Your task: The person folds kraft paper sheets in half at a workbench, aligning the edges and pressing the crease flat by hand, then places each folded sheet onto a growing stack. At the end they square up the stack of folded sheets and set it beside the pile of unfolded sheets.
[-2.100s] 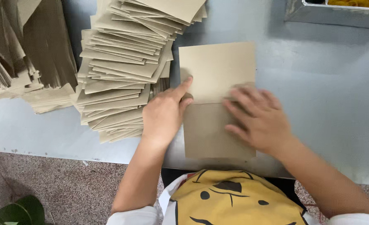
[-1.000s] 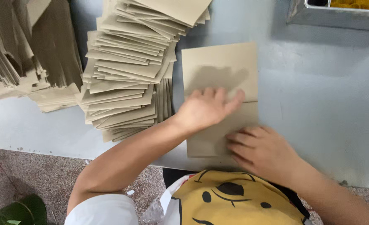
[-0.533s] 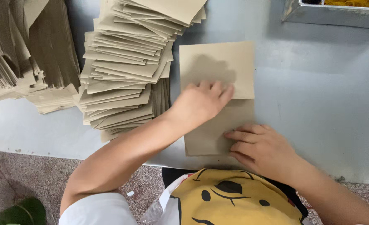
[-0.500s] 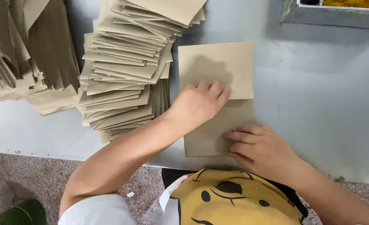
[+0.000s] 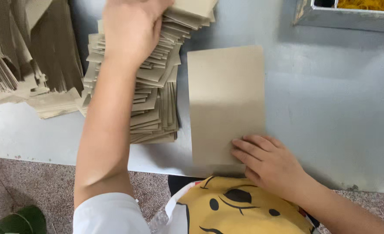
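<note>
A flat tan paper sheet lies on the grey table in front of me. My right hand rests flat on its lower right corner, fingers spread and pointing left. My left hand reaches far up over the tall fanned stack of tan paper pieces to the left of the sheet, its fingers curled at the top of the stack. The top edge of the view cuts off the fingertips, so what they hold is hidden.
A second pile of tan paper slumps at the far left. A grey metal tray with yellow contents stands at the back right. A green bag lies on the speckled floor below the table's front edge.
My left hand has lifted off the flat sheet and swung up and left onto the top of the stack. The right hand stays pressed on the sheet's lower part.
</note>
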